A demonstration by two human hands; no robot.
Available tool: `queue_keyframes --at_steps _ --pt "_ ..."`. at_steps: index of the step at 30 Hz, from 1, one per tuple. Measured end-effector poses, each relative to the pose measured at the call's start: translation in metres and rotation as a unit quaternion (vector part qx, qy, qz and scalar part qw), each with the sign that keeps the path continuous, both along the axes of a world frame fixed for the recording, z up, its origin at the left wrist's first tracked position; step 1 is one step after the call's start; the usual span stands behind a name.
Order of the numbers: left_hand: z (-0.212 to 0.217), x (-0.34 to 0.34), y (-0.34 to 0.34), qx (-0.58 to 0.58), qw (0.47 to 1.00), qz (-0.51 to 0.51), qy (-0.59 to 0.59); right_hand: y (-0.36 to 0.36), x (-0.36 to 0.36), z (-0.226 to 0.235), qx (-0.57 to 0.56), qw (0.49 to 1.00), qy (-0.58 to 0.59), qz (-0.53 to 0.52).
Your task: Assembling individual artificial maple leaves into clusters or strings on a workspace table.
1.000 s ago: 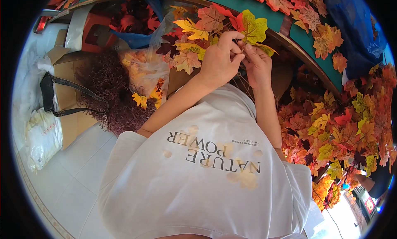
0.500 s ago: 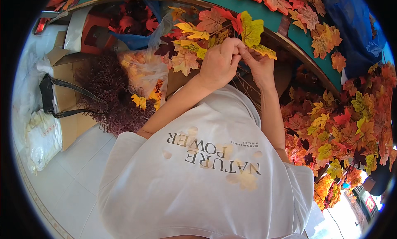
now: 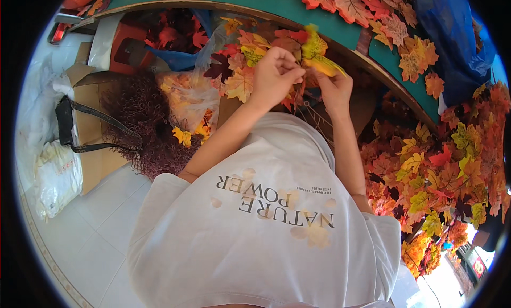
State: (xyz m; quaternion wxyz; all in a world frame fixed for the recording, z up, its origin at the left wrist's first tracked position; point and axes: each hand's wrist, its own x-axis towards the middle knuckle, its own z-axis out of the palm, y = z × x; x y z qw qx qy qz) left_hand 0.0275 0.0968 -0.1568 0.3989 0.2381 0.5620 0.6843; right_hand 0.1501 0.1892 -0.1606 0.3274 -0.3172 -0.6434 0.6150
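My left hand [image 3: 274, 76] and my right hand [image 3: 336, 89] meet just under the curved edge of a green table [image 3: 277, 4]. Both pinch a sprig of artificial autumn leaves [image 3: 250, 55] in orange, red and yellow. My left fingers close on its stem beside a yellow-green leaf [image 3: 318, 53], which looks blurred. My right fingers grip the same stem from below and to the right. Brown twig ends [image 3: 314, 113] hang under my hands. My white printed shirt [image 3: 266, 223] fills the lower middle.
A big heap of orange, red and yellow leaves [image 3: 442, 169] lies at right. Loose leaves [image 3: 383, 15] and a blue bag [image 3: 452, 36] rest on the table. At left are a dark red frizzy bundle [image 3: 143, 121], a cardboard box [image 3: 90, 121], a black strap [image 3: 96, 116], a white sack [image 3: 56, 175].
The leaf sprig has been turned in my hands. The yellow-green leaf now sits lower and to the right, blurred. Both hands stay together at the stem.
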Motion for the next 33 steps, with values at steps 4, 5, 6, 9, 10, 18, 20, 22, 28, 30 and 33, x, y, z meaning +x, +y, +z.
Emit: queue_keyframes --at_steps 4,5,6,9,10,18,20,22,28,30,33 --pt "-0.003 -0.026 -0.002 0.036 0.966 0.010 -0.256 -0.018 -0.007 0.002 0.011 0.991 0.082 -0.109" --pt "-0.001 -0.026 -0.002 0.040 0.968 0.011 -0.249 -0.025 -0.008 0.002 0.014 0.990 0.090 -0.107" --pt "0.000 -0.023 -0.004 0.083 0.946 -0.029 -0.311 -0.034 -0.008 0.004 -0.018 0.994 0.088 -0.066" --pt "0.003 -0.019 -0.005 0.141 0.888 -0.094 -0.427 -0.055 -0.011 0.007 -0.005 0.997 0.073 0.015" --pt "0.004 -0.018 -0.005 0.168 0.876 -0.082 -0.444 -0.059 -0.009 0.010 -0.017 0.996 0.086 0.023" --pt "0.046 -0.026 -0.013 0.273 0.843 -0.024 -0.463 -0.050 0.019 0.045 0.111 0.986 -0.060 0.111" --pt "0.054 -0.027 -0.014 0.275 0.860 -0.003 -0.429 -0.044 0.020 0.052 0.217 0.975 -0.007 0.051" --pt "0.058 -0.027 -0.015 0.278 0.855 -0.007 -0.437 -0.041 0.028 0.062 0.189 0.981 -0.020 0.031" --pt "0.053 -0.015 -0.012 0.289 0.871 0.001 -0.396 -0.032 0.033 0.066 0.156 0.986 -0.011 -0.054" --pt "0.045 -0.014 -0.012 0.294 0.880 -0.001 -0.373 -0.035 0.029 0.065 0.147 0.987 0.007 -0.068" --pt "0.036 -0.007 -0.007 0.202 0.888 0.015 -0.413 -0.036 0.020 0.064 0.163 0.983 0.021 -0.077"
